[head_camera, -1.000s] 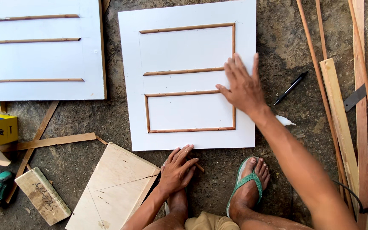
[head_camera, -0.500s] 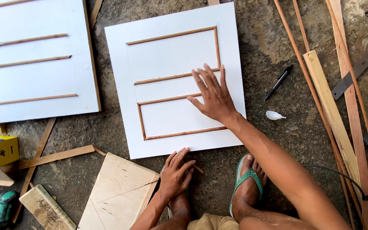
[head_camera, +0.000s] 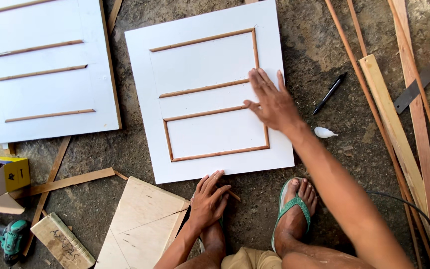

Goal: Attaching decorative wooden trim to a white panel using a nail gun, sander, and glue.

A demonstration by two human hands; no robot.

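The head view showed the right hand [head_camera: 273, 103] lying flat and open, fingers spread, on the white panel [head_camera: 207, 94] near its right edge, over the vertical strip of the thin wooden trim [head_camera: 218, 152] that framed two rectangles on it; it gripped nothing. The panel lay on the concrete floor [head_camera: 319, 40], its near edge just ahead of the person's feet. The left hand [head_camera: 209, 199] rested, loosely open and empty, on the left foot by the panel's near edge. Judging from this, a sideways press could push a trim strip crooked if it was not yet fixed, and the small white tube [head_camera: 323, 132] and black pen [head_camera: 329, 93] off the right edge could be knocked by the forearm. The one container, a yellow cardboard box [head_camera: 7, 175] at the floor's left edge, stood open; its contents could not be seen.
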